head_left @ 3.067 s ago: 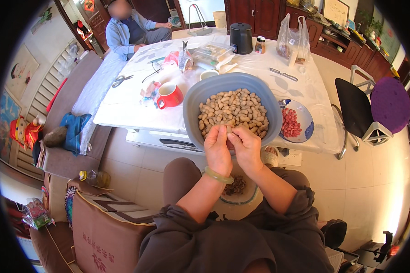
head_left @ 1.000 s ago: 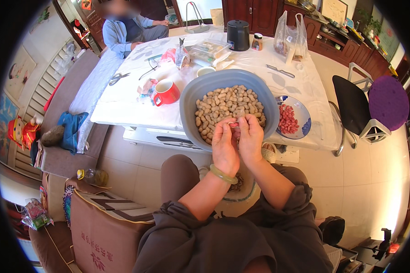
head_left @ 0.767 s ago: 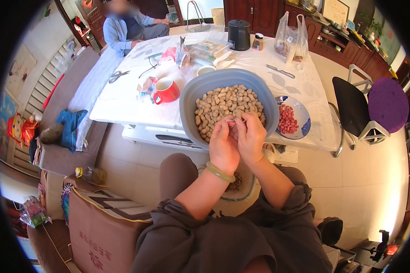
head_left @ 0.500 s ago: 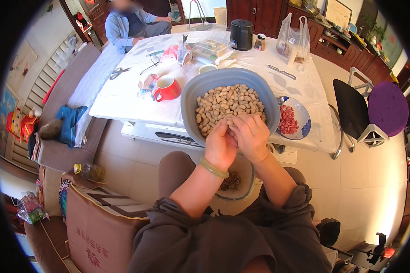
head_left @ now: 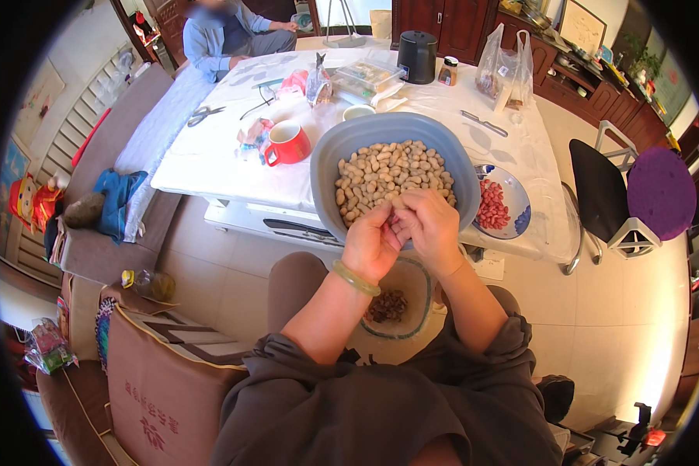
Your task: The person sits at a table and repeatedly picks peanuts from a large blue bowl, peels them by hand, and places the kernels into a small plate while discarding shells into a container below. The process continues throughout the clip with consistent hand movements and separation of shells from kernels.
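Note:
A blue-grey basin (head_left: pixel 328 147) full of unshelled peanuts (head_left: pixel 392 167) stands at the table's near edge. Over its near rim my two hands meet. My left hand (head_left: pixel 371 245), below a pale green bangle (head_left: pixel 355 277), is curled with its thumb and fingertips pressed together. My right hand (head_left: pixel 433 225) closes against it from the right. Both pinch a peanut (head_left: pixel 397 205), largely covered by the fingers. To the right sits a blue-and-white bowl (head_left: pixel 518 203) with red-skinned peanut kernels (head_left: pixel 492 203). Below my hands, a bin (head_left: pixel 421 307) holds brown scraps (head_left: pixel 388 306).
A red mug (head_left: pixel 289 144) stands left of the basin, scissors (head_left: pixel 203 116) farther left. Behind are a clear box (head_left: pixel 367 76), a black canister (head_left: pixel 418 58), a jar (head_left: pixel 448 71) and a knife (head_left: pixel 484 123). A person (head_left: pixel 229 43) sits at the far left. Chairs (head_left: pixel 600 182) stand right.
My hands stay together above the basin, their fingers shifting slightly around the peanut. The view has tilted a little, so the room appears slightly displaced.

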Demonstrator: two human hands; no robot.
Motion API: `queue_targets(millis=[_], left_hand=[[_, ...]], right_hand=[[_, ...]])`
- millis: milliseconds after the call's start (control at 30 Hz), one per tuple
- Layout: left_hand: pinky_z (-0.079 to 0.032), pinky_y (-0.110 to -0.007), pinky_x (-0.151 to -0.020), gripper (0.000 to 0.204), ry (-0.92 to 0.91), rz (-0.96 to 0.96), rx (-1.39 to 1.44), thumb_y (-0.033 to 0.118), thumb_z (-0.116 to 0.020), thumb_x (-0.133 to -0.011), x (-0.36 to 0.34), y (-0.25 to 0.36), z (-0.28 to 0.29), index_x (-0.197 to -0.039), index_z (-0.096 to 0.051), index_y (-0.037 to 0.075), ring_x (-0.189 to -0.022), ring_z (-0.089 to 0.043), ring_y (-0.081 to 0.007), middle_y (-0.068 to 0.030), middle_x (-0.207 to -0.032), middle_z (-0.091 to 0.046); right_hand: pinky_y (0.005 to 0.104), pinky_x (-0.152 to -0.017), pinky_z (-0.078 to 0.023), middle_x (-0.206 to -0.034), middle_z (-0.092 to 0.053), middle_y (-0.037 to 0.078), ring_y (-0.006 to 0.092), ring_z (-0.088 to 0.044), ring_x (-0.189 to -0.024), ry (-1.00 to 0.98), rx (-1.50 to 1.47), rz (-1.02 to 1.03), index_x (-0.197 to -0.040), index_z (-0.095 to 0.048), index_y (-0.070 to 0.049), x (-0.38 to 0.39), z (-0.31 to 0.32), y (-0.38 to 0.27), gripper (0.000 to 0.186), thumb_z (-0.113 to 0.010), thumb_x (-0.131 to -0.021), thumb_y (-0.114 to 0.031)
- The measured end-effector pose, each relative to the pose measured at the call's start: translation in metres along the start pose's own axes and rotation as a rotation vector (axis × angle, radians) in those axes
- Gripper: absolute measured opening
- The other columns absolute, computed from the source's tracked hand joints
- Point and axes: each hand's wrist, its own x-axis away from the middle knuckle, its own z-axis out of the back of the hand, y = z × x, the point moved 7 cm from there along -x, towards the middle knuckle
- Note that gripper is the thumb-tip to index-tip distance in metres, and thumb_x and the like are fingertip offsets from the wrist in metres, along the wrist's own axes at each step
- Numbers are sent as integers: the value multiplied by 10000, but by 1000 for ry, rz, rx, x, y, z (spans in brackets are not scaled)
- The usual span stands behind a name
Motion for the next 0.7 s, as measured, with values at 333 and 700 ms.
queue_targets(millis=[333,700], left_hand=[[-467,-275,-698,325,5,48,-196,282,-428,-951,10,3,-7,-983,-552,-16,-788,-531,-173,-79,-896,-572],[-279,-182,-473,154,92,-196,-570,142,-529,-891,16,69,-1,-958,-571,9,-603,-413,-61,10,-747,-495]], right_hand=[[202,-600,-435,-853,-622,26,78,-546,-705,64,-665,-682,-939,-571,-5,21,2,57,100,-542,-891,-88],[231,-721,-472,-917,-601,56,103,-574,-805,-288,-909,-704,-986,-560,-1,20,11,35,149,-554,-837,10]])
